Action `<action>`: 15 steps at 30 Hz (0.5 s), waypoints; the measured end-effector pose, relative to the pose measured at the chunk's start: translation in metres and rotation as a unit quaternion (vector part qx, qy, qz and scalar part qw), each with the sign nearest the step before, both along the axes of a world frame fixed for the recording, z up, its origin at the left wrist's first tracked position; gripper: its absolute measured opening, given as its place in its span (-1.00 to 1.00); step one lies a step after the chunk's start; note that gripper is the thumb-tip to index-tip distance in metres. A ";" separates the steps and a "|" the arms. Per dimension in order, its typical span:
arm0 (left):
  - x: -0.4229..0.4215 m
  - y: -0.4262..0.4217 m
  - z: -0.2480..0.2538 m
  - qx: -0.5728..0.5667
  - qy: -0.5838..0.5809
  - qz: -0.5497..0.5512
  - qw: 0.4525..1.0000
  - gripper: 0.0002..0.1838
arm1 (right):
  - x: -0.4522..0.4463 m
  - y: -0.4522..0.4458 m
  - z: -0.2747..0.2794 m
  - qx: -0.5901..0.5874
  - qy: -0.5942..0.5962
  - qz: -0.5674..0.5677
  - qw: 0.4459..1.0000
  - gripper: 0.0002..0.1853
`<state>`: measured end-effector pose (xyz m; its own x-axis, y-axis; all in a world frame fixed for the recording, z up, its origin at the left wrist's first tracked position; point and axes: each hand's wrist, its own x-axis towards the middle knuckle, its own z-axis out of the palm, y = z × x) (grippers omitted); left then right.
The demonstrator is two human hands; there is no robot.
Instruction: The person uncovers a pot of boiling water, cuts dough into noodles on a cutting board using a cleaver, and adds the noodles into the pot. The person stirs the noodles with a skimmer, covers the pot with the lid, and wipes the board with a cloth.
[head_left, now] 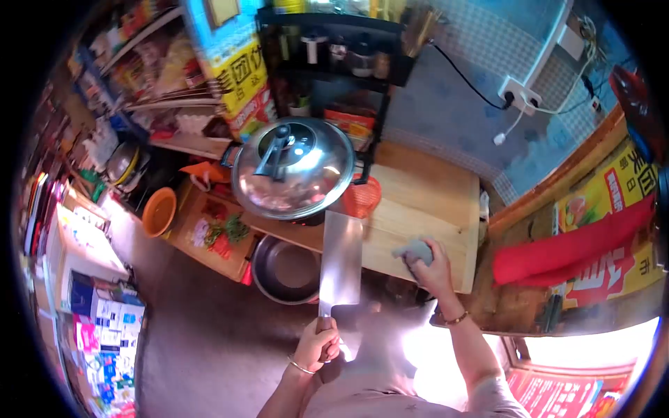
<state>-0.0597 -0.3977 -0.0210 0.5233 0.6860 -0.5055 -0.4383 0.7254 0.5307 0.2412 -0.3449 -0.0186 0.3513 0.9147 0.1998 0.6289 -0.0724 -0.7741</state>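
My left hand (320, 344) is closed round the handle of a cleaver (341, 261). Its broad, shiny blade points away from me, in front of the large lidded wok (296, 171). My right hand (433, 270) grips a crumpled grey cloth (414, 252) over the front right part of a pale wooden board (411, 209). Whether the cloth touches the wood I cannot tell. Left of the blade a dark round pan (287, 269) sits lower down. A cutting board (182, 239) farther left carries chopped red, green and pale purple food.
An orange bowl (159, 212) stands by the cutting board. Behind the wok rises a black shelf rack (334, 24) with jars. A power strip (519, 95) with cords hangs on the wall. At right, a red roll (571, 254) lies on a ledge.
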 end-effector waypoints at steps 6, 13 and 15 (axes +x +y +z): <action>-0.025 -0.037 0.025 0.015 0.004 0.018 1.000 -0.87 | -0.165 -0.023 0.067 0.115 -0.182 0.430 0.877 -0.57; -0.066 -0.070 0.048 0.106 0.053 -0.002 0.993 -0.90 | -0.206 0.043 0.093 0.222 -0.239 0.292 0.899 -0.59; -0.071 -0.082 0.050 0.109 0.055 0.007 0.993 -0.91 | -0.200 0.061 0.103 0.172 -0.174 0.254 0.936 -0.68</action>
<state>-0.1303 -0.4795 0.0288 0.4632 0.7921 -0.3974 -0.3785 0.5823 0.7195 0.0411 -0.2843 0.0849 -0.2529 0.8068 0.5339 0.7326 0.5201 -0.4390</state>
